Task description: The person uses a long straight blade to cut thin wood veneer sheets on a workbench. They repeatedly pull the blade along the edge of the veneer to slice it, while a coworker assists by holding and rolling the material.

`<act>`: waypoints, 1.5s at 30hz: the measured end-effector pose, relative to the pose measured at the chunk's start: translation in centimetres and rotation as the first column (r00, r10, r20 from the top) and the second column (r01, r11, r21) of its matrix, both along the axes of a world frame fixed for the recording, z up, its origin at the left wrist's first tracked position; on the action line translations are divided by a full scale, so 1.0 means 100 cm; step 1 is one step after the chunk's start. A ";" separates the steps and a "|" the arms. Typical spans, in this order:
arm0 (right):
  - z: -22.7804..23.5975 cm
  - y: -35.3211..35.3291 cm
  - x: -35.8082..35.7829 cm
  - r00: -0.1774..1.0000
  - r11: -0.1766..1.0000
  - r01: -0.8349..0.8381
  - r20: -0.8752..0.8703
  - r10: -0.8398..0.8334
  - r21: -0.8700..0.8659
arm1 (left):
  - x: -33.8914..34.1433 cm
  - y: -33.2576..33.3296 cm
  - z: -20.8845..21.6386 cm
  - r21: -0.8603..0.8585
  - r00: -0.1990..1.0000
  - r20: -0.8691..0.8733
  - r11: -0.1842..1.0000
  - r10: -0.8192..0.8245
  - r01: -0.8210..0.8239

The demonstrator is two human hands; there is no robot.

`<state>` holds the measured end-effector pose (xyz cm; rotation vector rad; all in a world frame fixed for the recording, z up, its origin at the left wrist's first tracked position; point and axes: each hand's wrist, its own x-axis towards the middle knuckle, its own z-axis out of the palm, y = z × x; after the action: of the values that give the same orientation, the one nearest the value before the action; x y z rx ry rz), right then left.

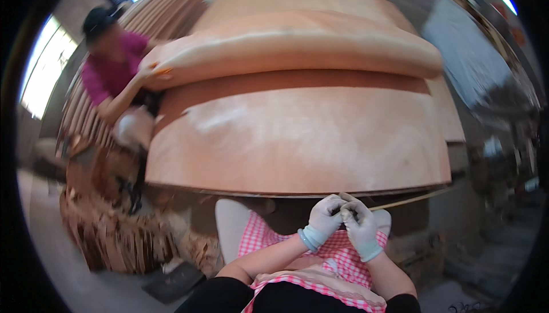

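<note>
My left hand (323, 219) and my right hand (362, 232), both in whitish work gloves with dark-stained fingers, meet in front of my pink checked apron (320, 260). Their fingers are curled and pressed together at the tips, and whatever lies between them is too small to make out. A thin pale strip (413, 200) runs out to the right from behind my right hand; whether I grip it cannot be seen. Just beyond my hands is the near edge of a stack of large wood veneer sheets (309, 141).
At the far left a co-worker in a purple shirt (108, 70) has a hand on a bent-over veneer sheet (297, 50). Broken veneer scraps (120, 238) are heaped at left. A plastic-covered stack (466, 55) stands at far right, and a dark flat piece (174, 282) lies on the floor.
</note>
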<state>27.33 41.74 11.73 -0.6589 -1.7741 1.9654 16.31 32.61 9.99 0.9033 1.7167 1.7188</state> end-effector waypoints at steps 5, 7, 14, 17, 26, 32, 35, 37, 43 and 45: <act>0.018 0.021 -0.027 0.910 0.812 -0.306 0.403 0.097 0.497 | -0.104 -0.100 -0.003 -0.096 0.800 0.244 0.834 0.548 -0.543; 0.012 0.045 -0.019 0.863 0.755 -0.331 0.505 0.001 0.565 | -0.186 -0.181 -0.030 -0.182 0.579 0.178 0.604 0.796 -0.776; -0.027 0.147 0.038 0.664 0.668 -0.494 0.738 -0.122 0.556 | -0.379 -0.432 -0.063 -0.229 0.219 -0.408 0.133 0.886 -0.964; -0.031 0.162 0.031 0.579 0.616 -0.524 0.776 -0.248 0.588 | -0.388 -0.435 -0.079 -0.387 0.304 -0.498 0.106 0.812 -0.916; -0.040 0.167 -0.009 0.461 0.688 -0.554 0.861 -0.215 0.469 | -0.367 -0.364 -0.080 0.145 -0.143 -0.965 -0.008 0.221 -0.989; -0.035 0.163 -0.008 0.457 0.730 -0.534 0.872 -0.175 0.427 | -0.128 -0.030 -0.052 -0.432 0.498 -0.851 0.765 -0.169 -0.478; -0.040 0.165 0.004 0.471 0.722 -0.536 0.865 -0.173 0.437 | -0.084 0.023 -0.052 -0.617 0.606 -0.703 0.743 -0.373 -0.259; -0.020 0.174 0.011 0.558 0.738 -0.547 0.830 -0.031 0.395 | -0.096 0.019 -0.060 -0.645 0.629 -0.680 0.715 -0.376 -0.269; -0.014 0.323 0.132 0.495 0.734 -0.451 0.826 -0.268 0.509 | -0.100 0.013 -0.060 -0.684 0.652 -0.661 0.655 -0.371 -0.321; -0.017 0.370 0.168 0.414 0.693 -0.466 0.828 -0.378 0.550 | -0.100 0.012 -0.058 -0.705 0.659 -0.644 0.636 -0.388 -0.315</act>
<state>44.12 78.71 9.99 -1.5605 -2.9526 0.5277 6.29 33.82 4.17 1.2667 2.6092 0.2867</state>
